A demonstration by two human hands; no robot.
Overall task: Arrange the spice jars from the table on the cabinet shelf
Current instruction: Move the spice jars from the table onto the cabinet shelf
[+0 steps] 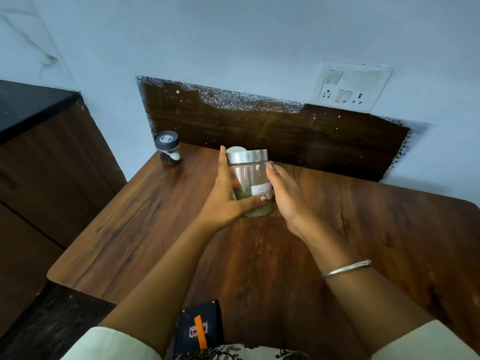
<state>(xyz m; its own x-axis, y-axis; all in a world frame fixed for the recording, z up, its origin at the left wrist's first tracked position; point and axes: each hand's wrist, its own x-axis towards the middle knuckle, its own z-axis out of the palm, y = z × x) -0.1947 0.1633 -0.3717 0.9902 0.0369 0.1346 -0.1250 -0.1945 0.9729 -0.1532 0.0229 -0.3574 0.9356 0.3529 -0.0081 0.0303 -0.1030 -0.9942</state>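
Note:
A clear glass spice jar with a silver lid, a white label and green contents stands near the middle of the wooden table. My left hand wraps its left side, thumb across the front low down. My right hand presses against its right side, thumb near the lid. A second, small jar with a dark lid and a white spoon clipped to it stands at the table's far left corner, apart from both hands.
A dark wood panel backs the table against the pale wall, with a switch plate above it. A brown cabinet with a black top stands to the left. A black pouch with an orange strip hangs near my body.

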